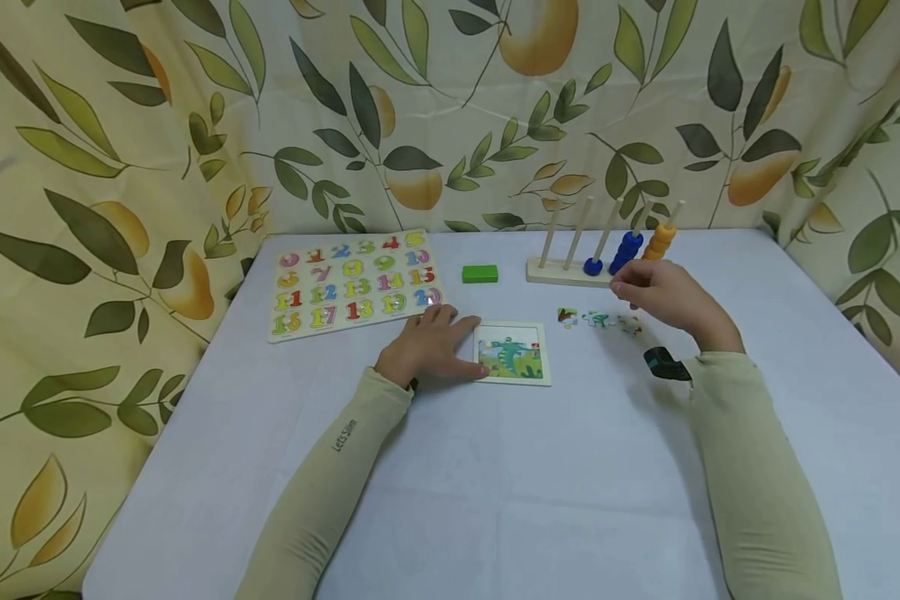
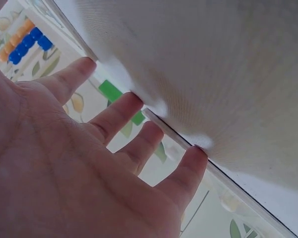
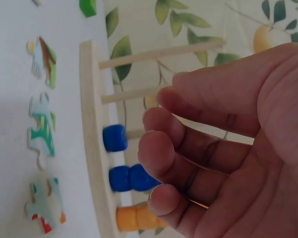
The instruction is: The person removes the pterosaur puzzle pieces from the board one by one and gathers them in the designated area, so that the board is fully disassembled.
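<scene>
My left hand (image 1: 435,343) rests spread on the white cloth, its thumb and index finger at the left edge of a small framed dinosaur picture puzzle (image 1: 546,358). In the left wrist view, its fingers (image 2: 181,173) extend with nothing gripped. Three loose jigsaw pieces (image 1: 567,317) lie in a row right of the frame. Above the right end of that row hovers my right hand (image 1: 675,302), near a wooden bead counter (image 1: 562,273). The right wrist view shows its fingers (image 3: 159,153) loosely curled, holding nothing; the pieces (image 3: 41,131) lie apart from it.
A number board (image 1: 352,279) lies at the back left, its near right corner close to my left fingers. Between it and the bead counter is a green block (image 1: 480,273). Blue beads (image 1: 592,267) and orange beads (image 1: 660,242) sit on the counter's pegs. A patterned curtain (image 1: 450,125) hangs behind.
</scene>
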`<state>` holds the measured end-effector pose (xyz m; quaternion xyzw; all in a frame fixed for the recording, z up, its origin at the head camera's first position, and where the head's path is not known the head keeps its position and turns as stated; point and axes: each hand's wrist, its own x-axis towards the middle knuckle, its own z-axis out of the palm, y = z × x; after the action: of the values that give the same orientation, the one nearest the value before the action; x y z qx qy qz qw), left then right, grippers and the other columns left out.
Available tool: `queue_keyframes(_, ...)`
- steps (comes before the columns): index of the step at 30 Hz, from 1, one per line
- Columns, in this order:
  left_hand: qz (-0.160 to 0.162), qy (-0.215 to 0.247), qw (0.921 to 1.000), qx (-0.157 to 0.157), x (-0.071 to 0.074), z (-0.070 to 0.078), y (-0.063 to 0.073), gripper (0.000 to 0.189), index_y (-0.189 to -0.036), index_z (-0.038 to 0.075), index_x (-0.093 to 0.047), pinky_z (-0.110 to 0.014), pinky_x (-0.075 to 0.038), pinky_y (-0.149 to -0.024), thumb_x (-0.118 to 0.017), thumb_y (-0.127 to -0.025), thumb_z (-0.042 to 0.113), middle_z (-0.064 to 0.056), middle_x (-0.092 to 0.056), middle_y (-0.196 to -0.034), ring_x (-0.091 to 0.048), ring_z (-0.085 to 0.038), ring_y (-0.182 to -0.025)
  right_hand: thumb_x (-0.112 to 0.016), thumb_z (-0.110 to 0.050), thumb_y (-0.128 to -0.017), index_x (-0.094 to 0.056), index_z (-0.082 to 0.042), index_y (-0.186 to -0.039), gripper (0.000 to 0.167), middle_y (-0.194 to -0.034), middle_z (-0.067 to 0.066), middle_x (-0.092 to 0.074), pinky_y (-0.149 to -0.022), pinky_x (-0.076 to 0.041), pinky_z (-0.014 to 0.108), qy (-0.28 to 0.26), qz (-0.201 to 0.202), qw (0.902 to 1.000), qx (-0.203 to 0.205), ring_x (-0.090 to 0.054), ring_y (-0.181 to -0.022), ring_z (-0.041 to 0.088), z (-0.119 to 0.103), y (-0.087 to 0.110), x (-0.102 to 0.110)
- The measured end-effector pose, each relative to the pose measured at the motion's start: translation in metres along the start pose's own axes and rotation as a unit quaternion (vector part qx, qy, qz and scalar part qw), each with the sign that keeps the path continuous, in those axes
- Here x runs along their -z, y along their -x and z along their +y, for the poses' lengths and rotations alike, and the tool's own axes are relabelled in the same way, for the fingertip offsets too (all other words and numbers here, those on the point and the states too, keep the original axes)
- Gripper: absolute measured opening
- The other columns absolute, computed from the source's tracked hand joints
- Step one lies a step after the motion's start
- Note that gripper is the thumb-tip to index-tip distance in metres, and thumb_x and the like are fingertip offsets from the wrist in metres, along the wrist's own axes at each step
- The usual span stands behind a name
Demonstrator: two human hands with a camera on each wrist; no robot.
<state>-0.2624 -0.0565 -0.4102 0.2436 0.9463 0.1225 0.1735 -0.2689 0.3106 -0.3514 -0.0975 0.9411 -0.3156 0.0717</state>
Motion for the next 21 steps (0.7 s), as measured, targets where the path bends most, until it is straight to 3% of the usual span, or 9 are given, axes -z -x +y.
queue_keyframes(9,0.002,-0.004,1.0,-0.002,0.001,0.001,0.001,0.093,-0.169,0.028,-0.035,-0.058,-0.019,-0.126,-0.071,-0.094,0.068,-0.012,-0.032,-0.166,-0.023,-0.034,-0.155,-0.062,-0.018,-0.11,-0.068,0.004,-0.121,0.025,-0.11,0.022,-0.068,-0.078,-0.054,0.036,0.018,0.011,0.999,0.039,-0.062,-0.095,0.033,-0.031,-0.002,-0.01)
queue_keyframes(21,0.004,-0.012,0.9999,-0.002,0.001,0.001,0.0,0.092,-0.168,0.029,-0.036,-0.058,-0.022,-0.125,-0.071,-0.093,0.068,-0.011,-0.032,-0.167,-0.023,-0.033,-0.155,-0.067,-0.015,-0.107,-0.07,0.0,-0.12,0.021,-0.104,0.015,-0.069,-0.078,-0.053,0.039,0.016,-0.031,0.9957,0.086,-0.061,-0.094,0.03,-0.066,-0.01,-0.041)
